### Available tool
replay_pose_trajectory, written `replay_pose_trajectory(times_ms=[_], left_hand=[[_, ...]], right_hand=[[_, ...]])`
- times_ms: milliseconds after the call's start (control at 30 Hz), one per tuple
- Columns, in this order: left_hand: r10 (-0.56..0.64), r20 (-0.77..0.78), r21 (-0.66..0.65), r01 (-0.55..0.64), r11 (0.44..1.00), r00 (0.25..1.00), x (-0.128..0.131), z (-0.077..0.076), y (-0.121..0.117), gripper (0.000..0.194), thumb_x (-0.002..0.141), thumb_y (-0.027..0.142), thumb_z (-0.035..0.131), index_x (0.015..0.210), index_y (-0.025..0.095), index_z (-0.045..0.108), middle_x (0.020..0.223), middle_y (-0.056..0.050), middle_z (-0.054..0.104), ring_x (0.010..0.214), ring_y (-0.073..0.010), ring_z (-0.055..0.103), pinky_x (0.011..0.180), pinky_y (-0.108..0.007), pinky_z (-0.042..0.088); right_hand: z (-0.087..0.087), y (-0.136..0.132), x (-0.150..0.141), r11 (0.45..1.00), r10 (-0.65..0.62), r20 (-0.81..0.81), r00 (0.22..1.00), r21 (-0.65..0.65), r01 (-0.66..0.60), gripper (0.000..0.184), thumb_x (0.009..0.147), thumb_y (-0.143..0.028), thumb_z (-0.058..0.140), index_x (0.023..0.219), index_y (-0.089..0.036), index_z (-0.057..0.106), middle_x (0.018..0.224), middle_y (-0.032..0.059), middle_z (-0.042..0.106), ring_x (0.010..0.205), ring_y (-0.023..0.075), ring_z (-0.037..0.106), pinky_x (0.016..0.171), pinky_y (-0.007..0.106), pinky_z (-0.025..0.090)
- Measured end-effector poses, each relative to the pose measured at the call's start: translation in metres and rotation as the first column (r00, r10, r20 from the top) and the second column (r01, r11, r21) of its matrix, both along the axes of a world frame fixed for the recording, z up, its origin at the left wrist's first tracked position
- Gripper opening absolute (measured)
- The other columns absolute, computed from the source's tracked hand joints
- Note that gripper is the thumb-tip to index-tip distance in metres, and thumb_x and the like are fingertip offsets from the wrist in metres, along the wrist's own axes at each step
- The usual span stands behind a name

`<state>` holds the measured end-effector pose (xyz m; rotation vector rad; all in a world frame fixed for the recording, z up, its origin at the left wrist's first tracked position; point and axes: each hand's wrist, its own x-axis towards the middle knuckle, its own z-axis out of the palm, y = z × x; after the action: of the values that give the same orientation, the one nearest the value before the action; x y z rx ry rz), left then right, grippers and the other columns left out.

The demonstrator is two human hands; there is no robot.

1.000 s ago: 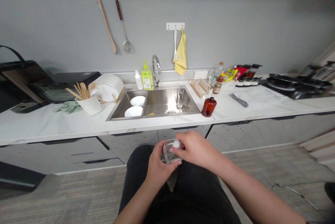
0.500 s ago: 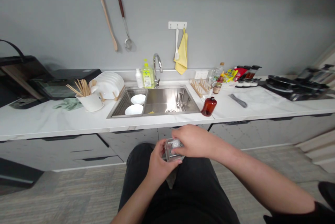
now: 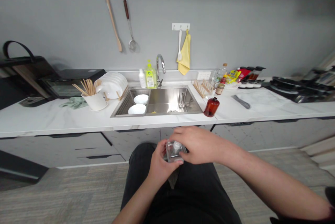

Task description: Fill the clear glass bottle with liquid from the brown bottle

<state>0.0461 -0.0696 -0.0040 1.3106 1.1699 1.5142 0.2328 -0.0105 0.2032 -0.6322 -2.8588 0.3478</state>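
Above my lap, my left hand (image 3: 162, 163) is closed round a clear, square-sided bottle (image 3: 173, 154) with a pale round cap or neck (image 3: 177, 145) on top. The fingers lie along its left side and the thumb lies along its lower front edge. My right hand (image 3: 195, 144) reaches over the bottle from the right. Its curled fingers are at the far side of the top and its thumb rests near the right edge. Part of the bottle is hidden by this hand. On the counter beyond stands an amber bottle (image 3: 211, 107) without a pump.
Ahead is a steel sink (image 3: 172, 113) with two white bowls (image 3: 137, 109) in its rack and a tap (image 3: 159, 72). A green soap bottle (image 3: 150, 76), a chopstick holder (image 3: 94, 101) and plates (image 3: 112, 86) stand nearby. A gray utensil (image 3: 241, 102) lies at the right.
The right thumb has moved away from the cap toward the bottle's right edge. The left hand keeps its hold. The whole scene has shifted slightly to the right in view.
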Motion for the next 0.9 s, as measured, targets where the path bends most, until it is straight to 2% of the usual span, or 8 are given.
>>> replay_pose_trajectory(times_ms=[100, 167, 300, 400, 467, 600, 767, 900], left_hand=[[-0.002, 0.005, -0.005, 0.002, 1.0, 1.0, 0.0, 0.001, 0.0, 0.087, 0.063, 0.038, 0.11, 0.138, 0.025, 0.065, 0.136, -0.013, 0.082, 0.126, -0.0359, 0.081, 0.11, -0.048, 0.067], [-0.008, 0.014, -0.012, 0.008, 1.0, 1.0, 0.001, 0.002, -0.001, 0.088, 0.062, 0.037, 0.11, 0.137, 0.025, 0.065, 0.135, -0.014, 0.082, 0.125, -0.0364, 0.082, 0.11, -0.049, 0.067], [-0.02, 0.005, -0.001, 0.02, 1.0, 1.0, -0.001, 0.002, -0.001, 0.085, 0.065, 0.037, 0.109, 0.137, 0.025, 0.066, 0.135, -0.014, 0.082, 0.127, -0.0366, 0.081, 0.111, -0.049, 0.066], [-0.028, -0.002, 0.001, 0.028, 1.0, 1.0, -0.002, 0.001, 0.0, 0.085, 0.065, 0.037, 0.109, 0.138, 0.025, 0.066, 0.137, -0.013, 0.082, 0.128, -0.0361, 0.081, 0.111, -0.048, 0.066], [-0.032, -0.001, 0.001, 0.032, 1.0, 1.0, -0.002, 0.002, 0.0, 0.086, 0.064, 0.037, 0.109, 0.138, 0.025, 0.066, 0.136, -0.014, 0.082, 0.127, -0.0362, 0.081, 0.111, -0.048, 0.066], [-0.034, -0.005, 0.004, 0.034, 0.999, 0.999, 0.0, 0.006, 0.0, 0.084, 0.064, 0.036, 0.109, 0.135, 0.022, 0.067, 0.134, -0.014, 0.083, 0.126, -0.0367, 0.081, 0.112, -0.049, 0.065], [-0.031, 0.013, 0.007, 0.031, 0.999, 0.999, 0.001, 0.009, -0.001, 0.086, 0.063, 0.034, 0.109, 0.136, 0.021, 0.066, 0.134, -0.014, 0.083, 0.124, -0.0359, 0.081, 0.11, -0.048, 0.065], [-0.04, 0.009, 0.016, 0.04, 0.999, 0.999, 0.0, 0.008, 0.0, 0.084, 0.066, 0.036, 0.109, 0.136, 0.021, 0.066, 0.133, -0.014, 0.083, 0.124, -0.0355, 0.081, 0.109, -0.048, 0.065]], right_hand=[[-0.002, 0.001, -0.001, 0.998, -0.058, 0.038, 0.998, 0.036, 0.056, 0.006, 0.096, -0.023, 0.083, 0.097, -0.021, 0.077, 0.09, 0.0048, 0.077, 0.081, 0.0239, 0.069, 0.076, 0.036, 0.046], [-0.002, 0.002, -0.001, 0.999, -0.009, 0.056, 0.998, 0.047, 0.007, 0.003, 0.098, -0.018, 0.078, 0.096, -0.021, 0.077, 0.089, 0.0046, 0.077, 0.083, 0.024, 0.069, 0.077, 0.037, 0.047], [0.0, 0.003, 0.0, 0.996, 0.077, 0.039, 0.996, 0.034, -0.079, 0.025, 0.093, -0.019, 0.083, 0.118, -0.021, 0.078, 0.108, 0.0066, 0.081, 0.101, 0.0271, 0.074, 0.09, 0.039, 0.051], [0.001, 0.003, -0.002, 0.997, -0.006, 0.084, 0.996, 0.083, -0.001, 0.015, 0.099, -0.029, 0.083, 0.11, -0.021, 0.078, 0.099, 0.0058, 0.081, 0.094, 0.0271, 0.074, 0.091, 0.042, 0.051], [0.001, 0.002, -0.003, 0.994, -0.008, 0.119, 0.993, 0.109, -0.005, 0.006, 0.1, -0.024, 0.079, 0.104, -0.02, 0.078, 0.094, 0.0051, 0.08, 0.088, 0.0257, 0.072, 0.089, 0.042, 0.05], [0.005, 0.001, -0.001, 0.993, 0.069, 0.078, 0.995, 0.093, -0.076, 0.03, 0.093, -0.018, 0.081, 0.123, -0.021, 0.079, 0.107, 0.0067, 0.082, 0.101, 0.0281, 0.074, 0.094, 0.042, 0.05], [0.009, 0.001, -0.001, 0.991, 0.002, 0.146, 0.989, 0.131, -0.021, 0.011, 0.103, -0.025, 0.075, 0.11, -0.017, 0.079, 0.096, 0.0074, 0.081, 0.093, 0.0285, 0.074, 0.094, 0.045, 0.05], [0.009, 0.001, 0.0, 0.99, 0.071, 0.111, 0.991, 0.112, -0.084, 0.025, 0.097, -0.021, 0.079, 0.122, -0.019, 0.078, 0.107, 0.007, 0.081, 0.099, 0.0275, 0.074, 0.094, 0.042, 0.049]])
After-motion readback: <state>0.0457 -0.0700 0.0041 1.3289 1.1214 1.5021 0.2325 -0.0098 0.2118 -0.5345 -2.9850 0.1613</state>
